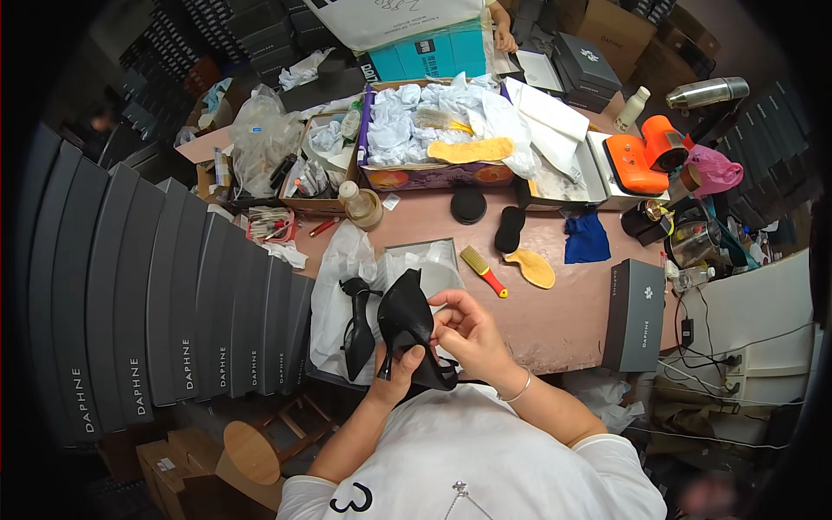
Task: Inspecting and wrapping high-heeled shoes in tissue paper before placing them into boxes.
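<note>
Our left hand [400, 374] is closed around a held shoe [404, 308], which is raised in front of our chest, over the near edge of the table. Our right hand [472, 338] has thumb and forefinger drawn narrow at the shoe's right edge, the other fingers curled; we cannot tell whether they grip anything.

Thin, crumpled white paper [334, 260] spreads beneath and beside the pair, partly in a grey box [419, 243] that the held shoe and our hands hide from us. The held shoe is black, smooth and faintly shiny, with a slender heel. Its mate, a second shoe [359, 334], lies on the paper just to the left, pointed toe toward us.

Around us, a tall bank of flat dark boxes [165, 286] walls off the left side. The pinkish table [559, 325] has a dull, scuffed top. At its back, a purple carton [433, 177] overflows with crumpled paper. To the right stand a closed grey box [633, 316] and a glossy orange device [637, 165]. Smaller still are the creased blue cloth [588, 239], an oval yellow pad [532, 269] and a bristled brush [484, 271].
</note>
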A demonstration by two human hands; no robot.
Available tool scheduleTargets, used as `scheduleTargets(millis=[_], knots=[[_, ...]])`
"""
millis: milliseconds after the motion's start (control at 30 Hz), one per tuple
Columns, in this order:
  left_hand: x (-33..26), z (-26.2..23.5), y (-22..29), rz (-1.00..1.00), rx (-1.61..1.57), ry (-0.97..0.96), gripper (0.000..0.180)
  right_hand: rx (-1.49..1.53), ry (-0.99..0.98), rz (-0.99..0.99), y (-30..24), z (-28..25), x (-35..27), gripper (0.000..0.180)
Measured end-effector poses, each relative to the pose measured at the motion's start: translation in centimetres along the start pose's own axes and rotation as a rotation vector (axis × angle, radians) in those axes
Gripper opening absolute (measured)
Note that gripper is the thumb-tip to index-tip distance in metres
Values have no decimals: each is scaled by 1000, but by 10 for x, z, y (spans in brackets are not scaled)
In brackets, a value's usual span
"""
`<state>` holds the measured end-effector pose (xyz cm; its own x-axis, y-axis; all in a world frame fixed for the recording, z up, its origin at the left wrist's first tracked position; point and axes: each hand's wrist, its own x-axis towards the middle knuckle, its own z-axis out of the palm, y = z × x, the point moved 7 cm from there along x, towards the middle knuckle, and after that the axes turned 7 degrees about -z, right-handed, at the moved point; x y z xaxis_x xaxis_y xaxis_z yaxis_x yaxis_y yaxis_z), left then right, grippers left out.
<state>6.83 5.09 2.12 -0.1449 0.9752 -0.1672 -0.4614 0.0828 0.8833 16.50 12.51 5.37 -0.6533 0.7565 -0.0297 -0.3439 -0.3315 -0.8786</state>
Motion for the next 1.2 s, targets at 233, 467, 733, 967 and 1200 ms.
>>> scheduleTargets(millis=[233, 467, 733, 967, 1200], knots=[[1, -3, 0, 40, 147, 6, 34, 57, 44, 27, -2, -2, -6, 42], [0, 7, 0, 22, 67, -3, 38, 32, 8, 3, -1, -3, -7, 42], [-1, 4, -18, -82, -9, -19, 48, -187, 1, -89, -10, -2, -5, 40], [-2, 3, -26, -206, -298, -7, 39, -656, 46, -413, -35, -15, -3, 29], [5, 4, -24, -190, -301, -20, 42, -842, -108, -555, -51, 8, 4, 23]])
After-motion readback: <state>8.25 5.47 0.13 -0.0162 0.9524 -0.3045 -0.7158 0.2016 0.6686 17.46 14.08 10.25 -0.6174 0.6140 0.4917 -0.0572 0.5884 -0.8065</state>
